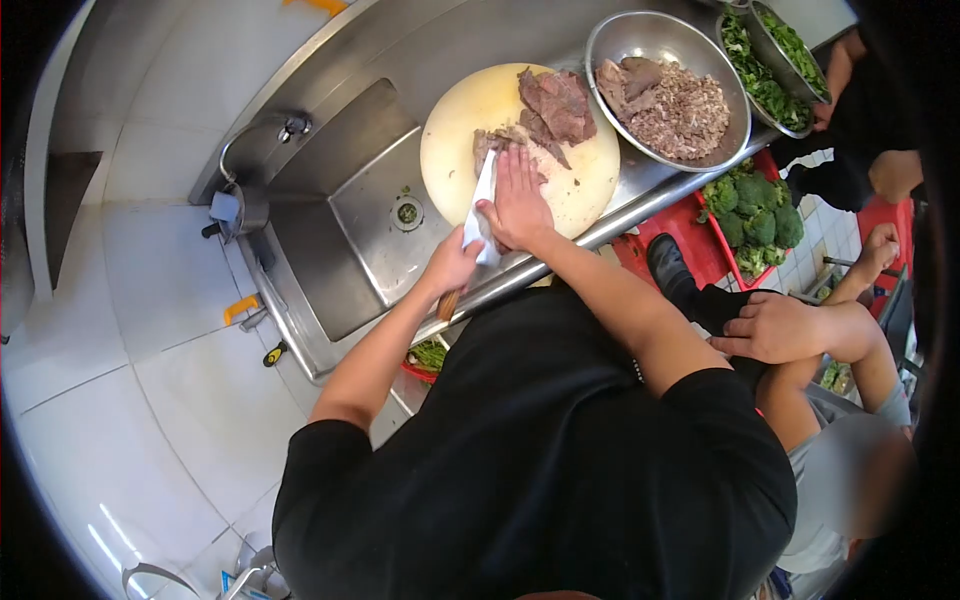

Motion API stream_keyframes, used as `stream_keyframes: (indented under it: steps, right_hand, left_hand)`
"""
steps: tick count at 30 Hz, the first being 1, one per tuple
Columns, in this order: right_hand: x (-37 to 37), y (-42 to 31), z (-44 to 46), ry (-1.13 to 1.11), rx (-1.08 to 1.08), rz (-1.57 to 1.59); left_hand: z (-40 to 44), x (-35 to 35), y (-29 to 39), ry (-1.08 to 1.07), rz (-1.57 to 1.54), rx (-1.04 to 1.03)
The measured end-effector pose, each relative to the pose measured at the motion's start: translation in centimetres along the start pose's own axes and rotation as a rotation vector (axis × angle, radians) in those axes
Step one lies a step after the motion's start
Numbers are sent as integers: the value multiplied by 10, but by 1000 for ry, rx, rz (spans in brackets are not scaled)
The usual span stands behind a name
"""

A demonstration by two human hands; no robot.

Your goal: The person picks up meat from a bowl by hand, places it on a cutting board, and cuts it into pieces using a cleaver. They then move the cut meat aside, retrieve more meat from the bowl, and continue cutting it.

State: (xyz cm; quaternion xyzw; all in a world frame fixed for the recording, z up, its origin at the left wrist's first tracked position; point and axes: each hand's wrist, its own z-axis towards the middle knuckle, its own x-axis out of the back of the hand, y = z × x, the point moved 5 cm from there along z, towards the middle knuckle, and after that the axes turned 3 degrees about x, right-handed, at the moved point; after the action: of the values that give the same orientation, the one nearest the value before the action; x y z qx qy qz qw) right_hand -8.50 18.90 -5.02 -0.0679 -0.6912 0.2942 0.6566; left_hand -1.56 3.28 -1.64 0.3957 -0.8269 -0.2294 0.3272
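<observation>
My left hand [455, 262] is closed around a cleaver with a brown wooden handle [449, 304]. Its wide, bright blade [482, 205] points away from me over the near edge of a round, pale chopping board [450, 125]. Close beside the blade, my right hand [520, 200] lies flat with its fingers stretched out over a piece of cooked meat [488, 145], partly covering it. Larger dark chunks of meat [560, 103] sit farther back on the board. Small scraps are scattered near my right hand.
A steel bowl [740, 110] of chopped meat stands right of the board, with bowls of leafy greens [765, 80] beyond. Left is a sink [350, 240] with a tap [293, 127]. Broccoli [752, 212] fills a red crate below. People sit or stand at right, one hand [768, 327] on a knee.
</observation>
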Motion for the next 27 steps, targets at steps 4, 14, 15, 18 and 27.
stream_keyframes:
  steps: [4, 14, 15, 18, 27]
  right_hand:
    - [1, 1, -2, 13, 11, -18]
    - [-2, 6, 0, 39, -6, -30]
    - [-2, 5, -4, 30, -3, -20]
    - [1, 8, 0, 35, -12, -25]
    - [2, 10, 0, 55, -48, 1]
  left_hand:
    - [12, -6, -6, 27, 1, -32]
    - [6, -4, 4, 23, -11, -35]
    - [-7, -2, -5, 11, 28, -4]
    - [-33, -1, -36, 72, 98, -84]
    - [-19, -8, -30, 86, 145, -24]
